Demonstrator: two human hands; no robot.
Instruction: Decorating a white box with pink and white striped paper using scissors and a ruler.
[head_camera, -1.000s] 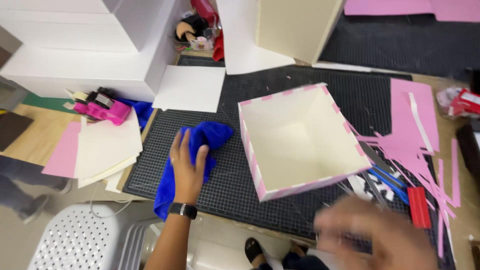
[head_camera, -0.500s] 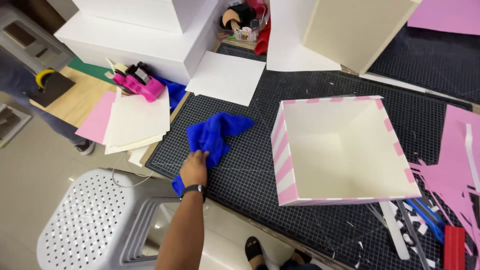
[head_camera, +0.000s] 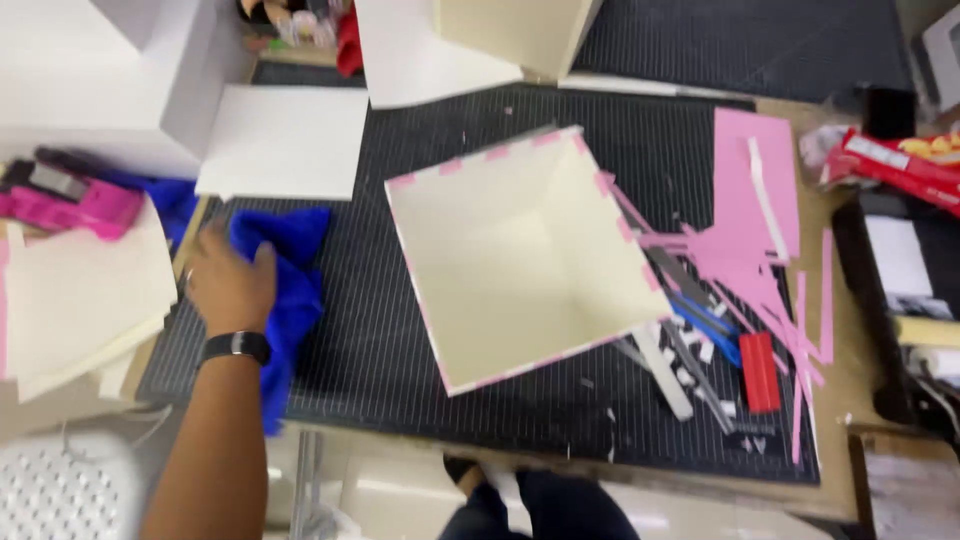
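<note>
Black gridded cutting mat (head_camera: 380, 340) covers most of the worktable before us, its near edge hanging over a pale floor; our left hand (head_camera: 228, 285) lies on a blue cloth (head_camera: 290, 290) at the mat's left edge, fingers curled loosely over the crumpled fabric, pressing it down rather than pinching it, a dark watch band around the wrist; our right hand is out of view, so we cannot say how it stands; the cloth trails from beside a white board (head_camera: 285, 140) down toward the mat's near edge; just right of it, apart from the cloth, sits an open cream box (head_camera: 520, 260) with pink-striped rims, turned askew on the mat; pink paper strips (head_camera: 770, 290) fan out from the box's right corner over a pink sheet, with a red cutter (head_camera: 760, 372) and blue-handled tools near them; left of our hand a stack of cream sheets (head_camera: 80, 300) rests off the mat, touched by a pink tool (head_camera: 75, 205) at its far side; white boxes (head_camera: 100, 70) stand at the far left; a white perforated stool (head_camera: 55, 495) shows below.
</note>
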